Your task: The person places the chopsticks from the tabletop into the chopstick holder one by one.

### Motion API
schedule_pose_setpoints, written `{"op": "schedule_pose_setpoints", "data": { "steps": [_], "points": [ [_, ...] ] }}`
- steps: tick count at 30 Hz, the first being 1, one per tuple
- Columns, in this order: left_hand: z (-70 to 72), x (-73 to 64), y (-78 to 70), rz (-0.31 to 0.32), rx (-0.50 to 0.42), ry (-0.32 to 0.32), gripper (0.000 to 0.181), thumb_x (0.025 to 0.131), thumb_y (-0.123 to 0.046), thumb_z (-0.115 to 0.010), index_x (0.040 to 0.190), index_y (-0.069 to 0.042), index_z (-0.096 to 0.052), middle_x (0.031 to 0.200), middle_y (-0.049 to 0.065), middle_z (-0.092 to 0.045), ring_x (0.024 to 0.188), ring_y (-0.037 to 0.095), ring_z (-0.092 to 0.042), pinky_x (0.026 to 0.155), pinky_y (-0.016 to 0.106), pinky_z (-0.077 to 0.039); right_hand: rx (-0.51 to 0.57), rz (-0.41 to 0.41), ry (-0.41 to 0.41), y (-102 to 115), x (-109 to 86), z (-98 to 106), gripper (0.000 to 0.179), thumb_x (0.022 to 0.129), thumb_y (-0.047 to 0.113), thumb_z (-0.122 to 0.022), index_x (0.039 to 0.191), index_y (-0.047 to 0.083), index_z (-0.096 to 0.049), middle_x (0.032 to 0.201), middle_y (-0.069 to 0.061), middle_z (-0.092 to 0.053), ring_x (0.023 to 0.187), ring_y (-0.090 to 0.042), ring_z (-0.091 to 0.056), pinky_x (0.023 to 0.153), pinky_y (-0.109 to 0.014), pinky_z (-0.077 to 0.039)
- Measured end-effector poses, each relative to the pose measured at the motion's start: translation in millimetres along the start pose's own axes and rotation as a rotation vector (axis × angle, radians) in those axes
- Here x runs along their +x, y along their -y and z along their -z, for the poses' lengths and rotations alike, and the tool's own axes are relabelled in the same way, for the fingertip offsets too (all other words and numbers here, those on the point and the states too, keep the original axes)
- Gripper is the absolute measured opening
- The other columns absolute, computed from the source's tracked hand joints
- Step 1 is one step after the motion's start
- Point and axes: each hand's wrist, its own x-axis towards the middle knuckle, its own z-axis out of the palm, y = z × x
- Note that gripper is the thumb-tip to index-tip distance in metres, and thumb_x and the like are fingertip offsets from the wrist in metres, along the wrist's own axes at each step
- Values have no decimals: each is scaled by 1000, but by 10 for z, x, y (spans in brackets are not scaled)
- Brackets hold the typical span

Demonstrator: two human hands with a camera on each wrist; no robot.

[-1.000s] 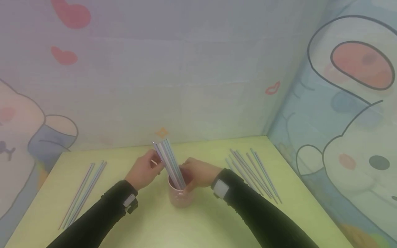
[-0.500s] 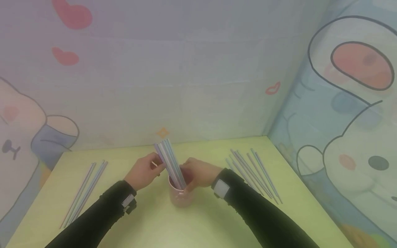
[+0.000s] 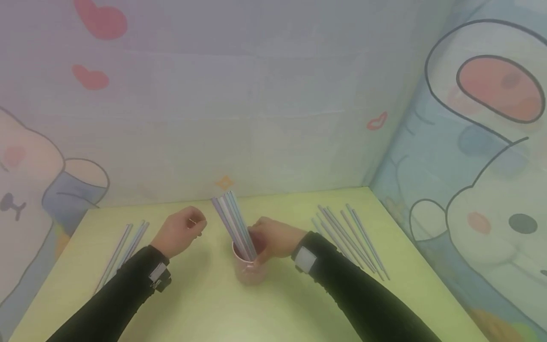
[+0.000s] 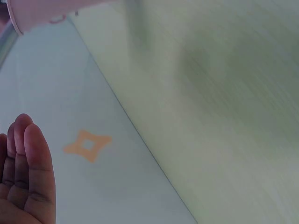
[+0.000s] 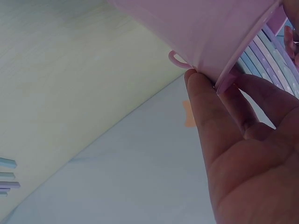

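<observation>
A pink cup [image 3: 249,273] with small loops on its side stands mid-table. My right hand [image 3: 273,237] grips it at the rim; in the right wrist view, fingers reach both outside and inside the pink wall. Slim pastel sticks [image 3: 235,228] in lilac, white and blue-green lean leftward out of the cup as a bundle. To the left of the bundle and apart from it, my left hand [image 3: 179,232] hovers with its fingers loosely bent and nothing between them. In the left wrist view its fingers [image 4: 39,168] lie side by side, with the cup's side at the top left.
Several more pastel sticks [image 3: 350,237] lie fanned on the right of the yellow table [image 3: 265,318]. Another few sticks [image 3: 117,251] lie at the left, partly behind the left sleeve. A wall sheet [image 3: 278,118] with cartoon prints rises along the back.
My left hand has let go of the stick bundle and moved left, away from it. The bundle now leans in the cup on its own. My right hand keeps its grip on the cup.
</observation>
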Motion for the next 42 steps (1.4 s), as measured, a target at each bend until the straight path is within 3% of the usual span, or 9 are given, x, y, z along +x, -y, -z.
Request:
{"op": "schedule_pose_setpoints", "data": {
  "steps": [7,11,17,23,30,36,42],
  "points": [
    [255,-20,296,87,53,-55,23,105,-17,-57,117,2,-64,99,14,-70,85,24,-67,71,36,-53,-8,53,4,-14,25,3,53,72,18,-95,119,13,-71,107,-5,-71,104,-26,-60,99,-39,-46],
    [383,-44,459,130,87,-60,31,105,-18,-55,123,6,-62,109,22,-69,94,34,-68,78,45,-56,-12,51,6,-23,28,6,53,72,19,-95,119,14,-71,107,-4,-71,105,-25,-61,99,-38,-46],
    [485,-82,865,163,173,-79,36,105,-18,-51,127,8,-62,126,32,-63,114,50,-60,94,62,-49,-6,65,0,-44,15,3,50,73,16,-95,117,13,-72,105,-4,-73,102,-25,-64,96,-37,-49],
    [545,-171,1229,216,251,-101,35,102,-12,-52,126,11,-62,124,36,-62,114,55,-58,95,65,-46,-17,38,1,-34,-2,8,53,72,17,-95,119,14,-72,108,-4,-72,106,-25,-60,100,-40,-45],
    [594,-240,1385,281,380,-57,37,98,-8,-53,127,15,-59,115,36,-65,105,54,-61,89,63,-49,-11,-5,-1,-1,-15,9,56,72,19,-95,123,16,-70,115,-4,-69,113,-24,-56,104,-43,-43],
    [582,-261,1462,290,502,32,31,96,-3,-58,119,16,-63,119,39,-63,113,59,-57,97,66,-45,28,52,1,4,-3,4,51,73,15,-94,119,13,-72,108,-5,-72,106,-27,-64,101,-38,-47],
    [538,-264,1592,296,539,89,24,99,-3,-53,107,15,-67,104,35,-67,100,55,-62,90,65,-48,42,67,1,6,3,3,50,73,15,-94,117,12,-72,106,-6,-73,101,-24,-65,98,-37,-50]
  ]
}}
